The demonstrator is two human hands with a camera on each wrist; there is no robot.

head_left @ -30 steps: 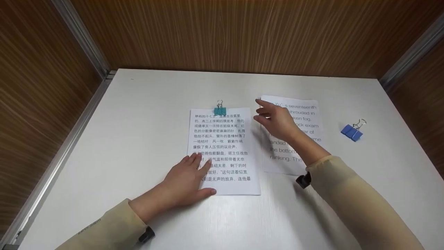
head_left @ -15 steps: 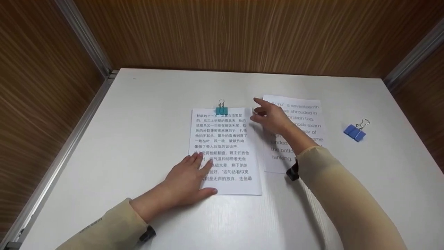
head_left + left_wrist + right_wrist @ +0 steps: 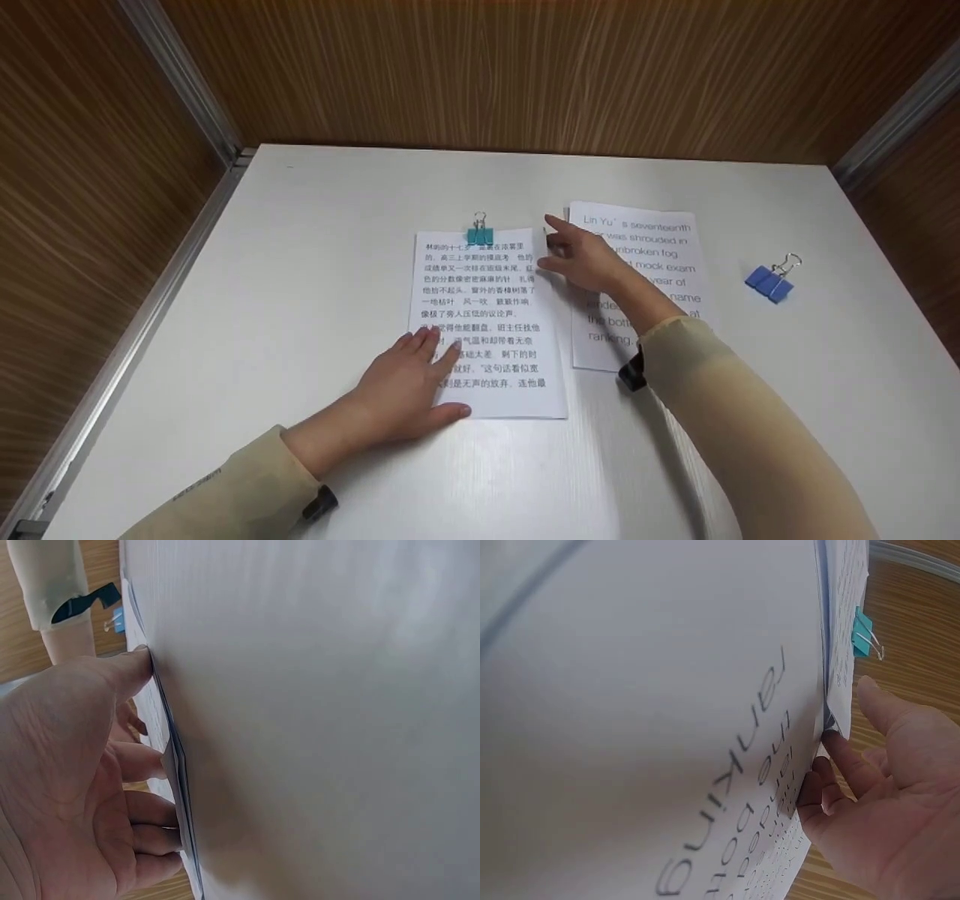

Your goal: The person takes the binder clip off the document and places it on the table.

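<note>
A stack of paper with Chinese print [image 3: 480,300] lies on the table, and a teal binder clip [image 3: 478,234] grips its top edge. My left hand [image 3: 397,386] rests on the lower left of this stack, fingers extended and thumb at the bottom edge. At the stack's upper right corner is my right hand [image 3: 585,259]. In the right wrist view, its index fingertip [image 3: 832,739] touches beneath the corner, while the thumb [image 3: 874,694] stands apart from it. English-printed sheets [image 3: 637,232] lie partly under the right hand and forearm.
A blue binder clip [image 3: 769,283] lies to the right of the English sheets, its wire handle up. The white table [image 3: 300,247] is bounded by a wood-patterned panel [image 3: 495,75] at the back, with similar panels on both sides.
My right hand has moved slightly left and down toward the Chinese stack's upper right corner, uncovering more English text. The left hand has stayed in place on the stack.
</note>
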